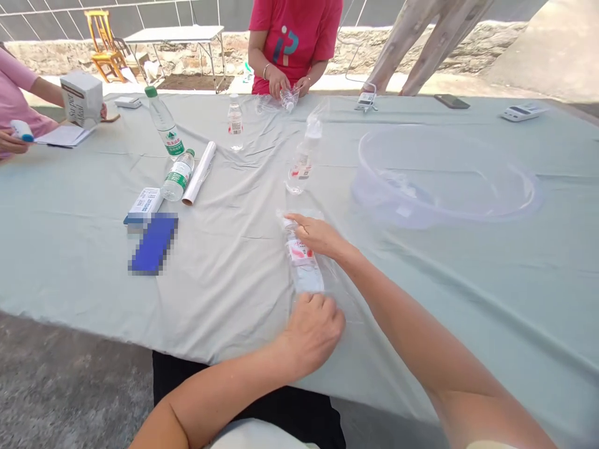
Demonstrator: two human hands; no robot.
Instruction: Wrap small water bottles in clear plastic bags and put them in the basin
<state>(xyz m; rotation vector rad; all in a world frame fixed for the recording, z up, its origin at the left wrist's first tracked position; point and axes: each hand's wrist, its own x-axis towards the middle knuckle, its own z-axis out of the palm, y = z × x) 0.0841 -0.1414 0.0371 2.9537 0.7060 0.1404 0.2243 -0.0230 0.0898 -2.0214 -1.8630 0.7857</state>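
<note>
A clear plastic bottle (303,252) with a red and white label lies on the cloth in front of me, loosely covered by thin clear plastic film (339,290). My right hand (322,237) is closed round its far end, fingers over the cap area. At the near end, my left hand (316,327) is a fist on the film by the bottle's base; its fingertips are hidden. Just beyond, a similar bottle (299,171) has clear plastic about its top. Across the table, a co-worker's hands (287,84) handle another clear bottle (289,98) in plastic.
A large translucent basin (449,215) stands to the right. On the left are a roll of film (199,173), two green-capped bottles (163,125), a small box (144,204) and a blurred blue object (154,243). Another small bottle (235,123) stands farther back. A person at left holds a carton (82,98).
</note>
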